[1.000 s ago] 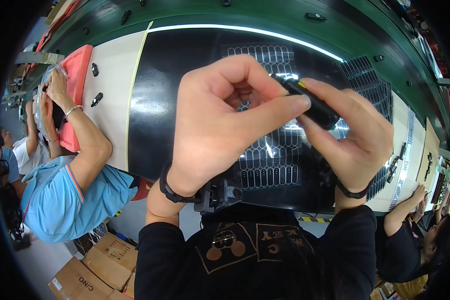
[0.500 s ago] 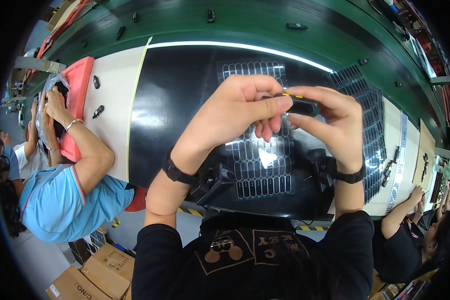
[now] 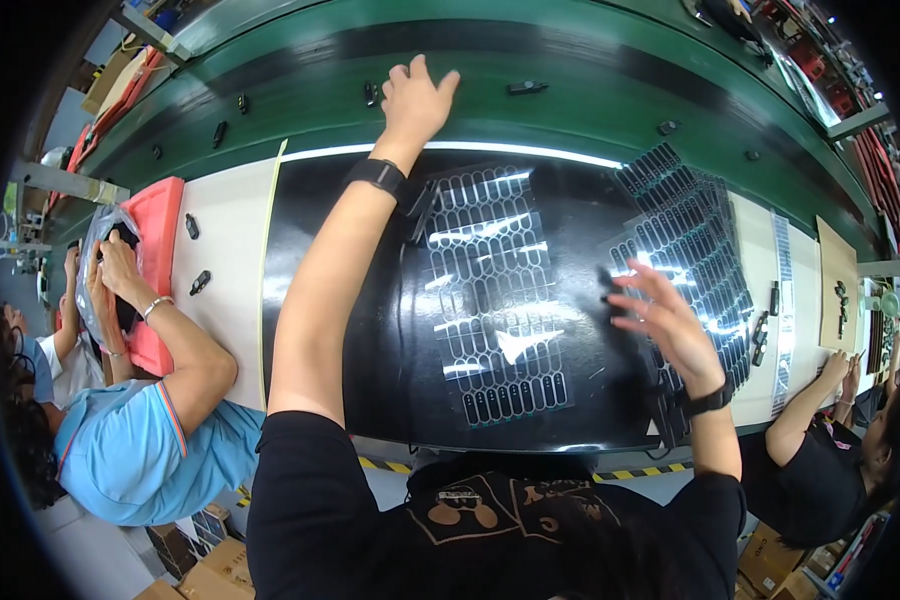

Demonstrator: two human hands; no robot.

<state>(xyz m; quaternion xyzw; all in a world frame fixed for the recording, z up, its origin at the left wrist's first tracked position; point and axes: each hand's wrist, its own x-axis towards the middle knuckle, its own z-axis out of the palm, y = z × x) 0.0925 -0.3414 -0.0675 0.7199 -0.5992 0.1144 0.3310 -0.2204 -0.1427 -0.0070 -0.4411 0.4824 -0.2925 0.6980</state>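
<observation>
My left hand (image 3: 416, 98) is stretched far forward over the green conveyor belt (image 3: 590, 110), fingers apart and holding nothing. A small black part (image 3: 370, 93) lies just to its left. My right hand (image 3: 660, 318) hovers with spread fingers over the black mat (image 3: 370, 380), at the right of a sheet of black oblong stickers (image 3: 495, 300). A stack of similar sheets (image 3: 695, 235) lies just beyond that hand. Both wrists wear black bands.
Several small black parts (image 3: 526, 88) lie scattered on the belt. At the left a person in a blue shirt (image 3: 130, 450) handles a plastic bag on a red tray (image 3: 160, 225). Another person in black (image 3: 820, 480) works at the right. Cardboard boxes (image 3: 205, 570) stand on the floor.
Both hands held a small black part together close to the camera. Now they have separated: the left reached out to the belt and the right dropped to the mat, both without the part.
</observation>
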